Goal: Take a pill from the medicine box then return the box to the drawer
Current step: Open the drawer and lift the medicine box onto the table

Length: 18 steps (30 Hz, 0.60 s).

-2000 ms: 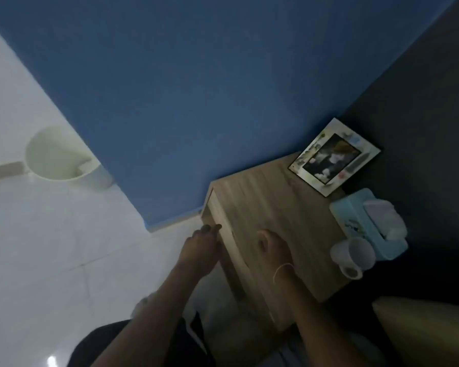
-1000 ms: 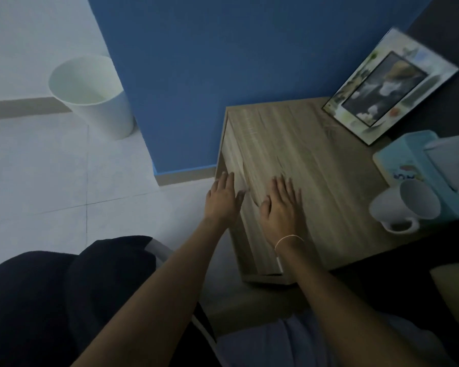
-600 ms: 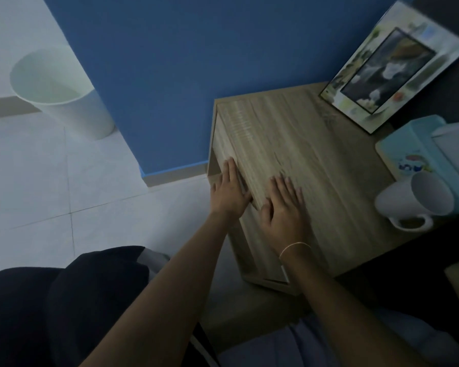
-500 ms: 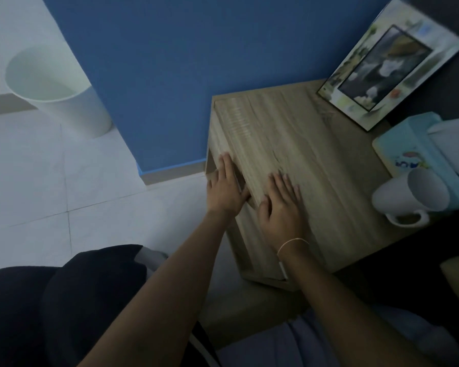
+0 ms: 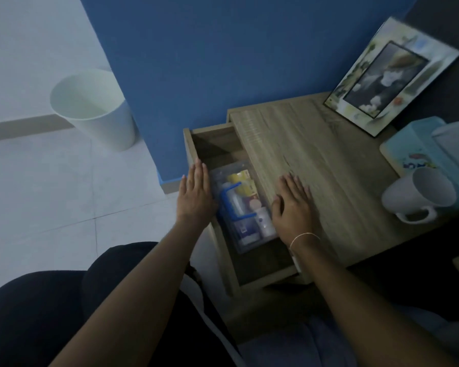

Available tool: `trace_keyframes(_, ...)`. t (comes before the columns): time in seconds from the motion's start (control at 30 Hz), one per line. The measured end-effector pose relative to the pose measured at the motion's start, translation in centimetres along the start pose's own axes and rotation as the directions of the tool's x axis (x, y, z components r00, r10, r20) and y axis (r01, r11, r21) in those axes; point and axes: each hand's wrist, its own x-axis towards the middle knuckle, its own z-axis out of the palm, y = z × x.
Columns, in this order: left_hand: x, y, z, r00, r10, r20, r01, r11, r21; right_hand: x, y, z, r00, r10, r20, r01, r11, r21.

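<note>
Both your hands lie flat, fingers spread, holding nothing: left hand [image 5: 195, 195] on the open drawer [image 5: 215, 144] front, right hand [image 5: 292, 205] on the nightstand [image 5: 329, 165]. Next, reach in and lift the medicine box [image 5: 241, 207] lying inside.

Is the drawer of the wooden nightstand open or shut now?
Open. The drawer is pulled out, showing the clear medicine box inside, lid on.
</note>
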Motion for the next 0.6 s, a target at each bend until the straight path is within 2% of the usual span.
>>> trace_keyframes(0.27,-2.9,-4.8,-2.0,0.996,-0.051,0.068,0.038,0.984,0.176,-0.2,-0.2,-0.2,1.000,-0.001,-0.004,0.001,1.000,0.006)
trace_keyframes(0.53,-3.8,-6.5,-2.9,0.992,-0.073,0.099,0.055,0.983,0.177,-0.3,-0.6,-0.9,1.000,0.009,0.015,-0.009,0.999,0.030)
trace_keyframes(0.6,-3.6,-6.3,-2.9,0.991,-0.083,0.100,0.065,0.983,0.169,-0.6,-0.9,-1.1,0.999,0.034,0.004,-0.034,0.996,0.083)
